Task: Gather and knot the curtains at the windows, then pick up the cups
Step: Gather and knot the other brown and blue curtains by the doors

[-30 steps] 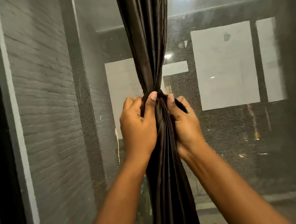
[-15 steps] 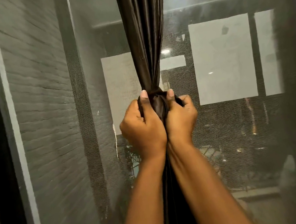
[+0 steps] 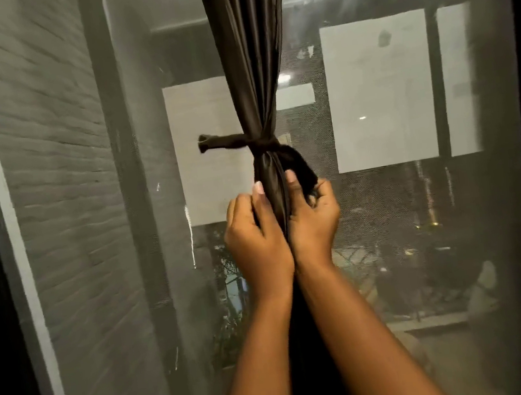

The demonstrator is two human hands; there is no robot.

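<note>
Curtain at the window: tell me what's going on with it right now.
A person stands at a screened window and works on a dark curtain that is gathered into one bunch. A tie is wrapped round the bunch, with one loose end sticking out to the left and another hanging on the right. The left hand and the right hand both grip the bunch just below the tie, thumbs up along the fabric. No cups are in view.

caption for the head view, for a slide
Both hands, left hand and right hand, grip the gathered dark curtain just below its knot.
</note>
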